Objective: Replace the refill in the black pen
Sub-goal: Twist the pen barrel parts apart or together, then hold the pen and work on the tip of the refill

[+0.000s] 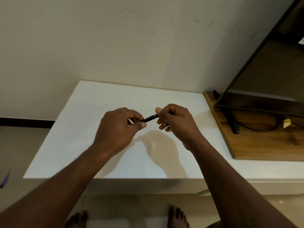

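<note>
The black pen [150, 118] is held in the air above the white table [92, 102], tilted up toward the right. My left hand [118, 127] pinches its lower left end between thumb and fingers. My right hand [175, 120] grips its upper right end, where a thin silver ring shows. Only the short middle stretch of the pen is visible; both ends are hidden inside my fingers. No separate refill can be seen.
A wooden board [256, 145] lies at the table's right, carrying a black-framed screen [256, 63] on a stand, a dark cable and a yellow scrap [287, 123]. A purple object [5, 178] lies on the floor at left. My bare feet show below the table's front edge.
</note>
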The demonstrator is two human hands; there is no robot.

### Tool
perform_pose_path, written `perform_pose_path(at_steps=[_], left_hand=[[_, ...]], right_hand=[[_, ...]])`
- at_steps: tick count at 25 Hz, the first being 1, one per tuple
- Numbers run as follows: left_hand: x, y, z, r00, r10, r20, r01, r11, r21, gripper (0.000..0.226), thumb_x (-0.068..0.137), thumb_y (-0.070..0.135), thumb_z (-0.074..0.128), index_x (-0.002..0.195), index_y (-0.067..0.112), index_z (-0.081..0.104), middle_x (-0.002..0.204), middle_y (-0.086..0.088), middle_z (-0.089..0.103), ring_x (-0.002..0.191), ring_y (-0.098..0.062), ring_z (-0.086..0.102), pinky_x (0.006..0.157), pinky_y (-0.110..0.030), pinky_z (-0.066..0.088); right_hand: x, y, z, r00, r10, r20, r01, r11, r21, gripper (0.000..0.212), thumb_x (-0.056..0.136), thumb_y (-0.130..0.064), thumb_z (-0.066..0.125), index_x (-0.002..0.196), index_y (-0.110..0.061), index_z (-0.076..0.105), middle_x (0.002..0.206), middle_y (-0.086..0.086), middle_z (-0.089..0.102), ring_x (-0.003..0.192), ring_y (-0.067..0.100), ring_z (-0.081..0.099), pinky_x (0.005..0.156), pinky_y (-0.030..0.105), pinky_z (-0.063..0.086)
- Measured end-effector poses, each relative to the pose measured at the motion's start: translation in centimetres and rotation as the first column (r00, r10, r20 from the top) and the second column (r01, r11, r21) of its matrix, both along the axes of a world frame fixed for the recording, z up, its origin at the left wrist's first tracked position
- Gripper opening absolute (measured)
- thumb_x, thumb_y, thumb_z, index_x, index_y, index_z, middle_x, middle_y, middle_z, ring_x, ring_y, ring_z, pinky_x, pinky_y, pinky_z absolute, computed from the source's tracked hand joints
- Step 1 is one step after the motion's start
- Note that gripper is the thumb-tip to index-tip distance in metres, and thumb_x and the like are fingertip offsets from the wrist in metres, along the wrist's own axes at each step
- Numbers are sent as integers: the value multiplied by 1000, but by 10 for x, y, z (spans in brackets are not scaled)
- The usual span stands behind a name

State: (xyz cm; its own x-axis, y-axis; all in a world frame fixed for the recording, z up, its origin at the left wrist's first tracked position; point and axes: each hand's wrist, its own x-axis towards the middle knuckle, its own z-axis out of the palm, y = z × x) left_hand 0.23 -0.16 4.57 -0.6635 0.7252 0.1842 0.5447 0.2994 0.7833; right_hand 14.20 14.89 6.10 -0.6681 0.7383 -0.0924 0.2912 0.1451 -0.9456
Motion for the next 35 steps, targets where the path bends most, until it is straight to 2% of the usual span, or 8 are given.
perform_pose_path(at_steps=[3,7,15,19,23,26,30,35], left_hand=[[-1,0,-1,1000,4,-1,-4,1000,5,7,84,39,83,84,42,76,81,21,71,72,1,63,68,-26,51],[-1,0,1,1000,-1,-14,1,1000,7,13,84,39,83,80,46,72,80,21,70,73,1,62,68,-26,51],[1,-2,0,998,-13,-63,14,1000,23,5,84,34,83,88,35,79,81,16,70,78,-3,64,71,-27,50],[3,-2,-2,997,-23,-71,25,999,29,6,84,33,84,87,35,79,81,18,70,78,-2,64,72,-29,52],[4,0,-2,999,-19,-50,20,999,28,5,85,38,82,88,38,77,82,21,69,76,-1,64,71,-27,51],[4,2,-2,999,7,-37,-6,999,43,6,87,40,80,91,37,77,83,20,71,75,-3,65,71,-29,54],[4,2,-2,999,18,-37,-16,999,49,8,89,42,77,93,36,75,83,19,70,75,-4,65,70,-29,54],[3,1,-1,1000,-13,-2,13,998,68,8,90,43,76,94,37,74,82,19,72,74,-3,66,68,-28,55]], right_hand=[[4,6,3,998,8,-69,-12,998,-56,18,98,-30,73,97,-12,74,87,2,81,72,15,73,67,28,52],[3,8,0,996,28,-81,-33,998,-61,5,95,-18,72,91,-15,75,84,2,80,73,15,73,68,30,50],[-2,0,-3,998,-34,-48,31,997,-65,27,96,-28,77,77,-11,67,64,-1,70,58,12,65,57,23,48],[-6,-5,-7,997,-77,-16,77,997,-18,35,97,-29,73,69,-13,58,55,-11,61,50,6,55,52,19,46],[-8,-7,-5,992,-119,-31,119,993,6,42,98,-43,71,71,-12,60,58,-9,64,51,6,56,53,20,47],[-7,-8,-1,992,-100,-74,96,994,-49,47,97,-54,68,84,-10,67,66,-4,71,57,9,63,54,21,48],[-7,-10,0,990,-6,-138,-18,985,-172,27,97,-37,72,105,-11,74,82,-1,76,68,13,67,62,27,49],[-8,-15,0,984,50,-171,-79,983,-166,14,97,-29,73,94,-17,78,87,0,76,73,13,67,66,28,49]])
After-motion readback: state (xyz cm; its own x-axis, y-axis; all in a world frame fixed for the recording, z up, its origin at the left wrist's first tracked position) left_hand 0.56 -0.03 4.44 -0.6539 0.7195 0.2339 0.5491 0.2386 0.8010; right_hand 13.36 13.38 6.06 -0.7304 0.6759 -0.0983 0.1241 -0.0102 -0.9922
